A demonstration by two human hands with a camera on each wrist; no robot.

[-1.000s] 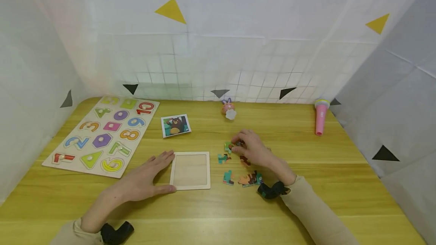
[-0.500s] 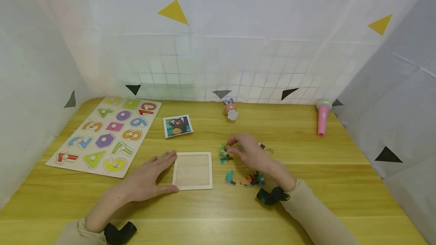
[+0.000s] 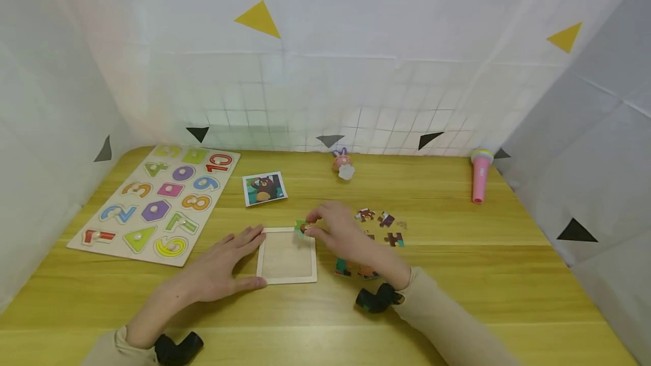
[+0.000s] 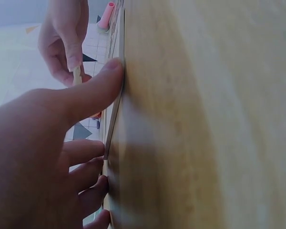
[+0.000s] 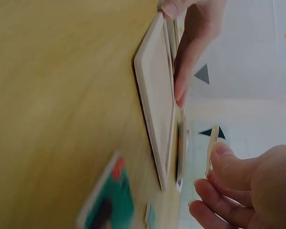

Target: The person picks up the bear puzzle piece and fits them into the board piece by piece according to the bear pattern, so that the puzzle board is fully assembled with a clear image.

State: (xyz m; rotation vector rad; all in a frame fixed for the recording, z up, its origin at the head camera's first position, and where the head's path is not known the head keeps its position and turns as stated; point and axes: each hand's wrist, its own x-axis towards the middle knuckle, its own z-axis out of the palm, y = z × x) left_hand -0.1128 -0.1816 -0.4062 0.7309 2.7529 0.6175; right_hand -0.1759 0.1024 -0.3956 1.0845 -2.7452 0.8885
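A square wooden frame [image 3: 287,280] with a bare inside lies on the table. My left hand [image 3: 216,264] rests along its left side, thumb at the lower left corner and fingertips at the upper left, as the left wrist view [image 4: 52,124] also shows. Between thumb and fingers my right hand [image 3: 343,233] pinches a green and brown puzzle piece [image 3: 302,227] above the frame's upper right corner. In the right wrist view the pinched piece [image 5: 212,150] appears edge-on, raised off the frame [image 5: 152,86].
Several loose puzzle pieces [image 3: 394,239] lie right of the frame, some partly hidden by my right arm. Behind are a bear picture card [image 3: 265,188] and a small rabbit figure [image 3: 343,164]. A number board [image 3: 152,208] lies at left, a pink toy microphone [image 3: 480,179] at far right.
My right hand has moved left from the loose pieces to above the frame, with a green and brown piece pinched in it. My left hand has stayed at the frame's left side.
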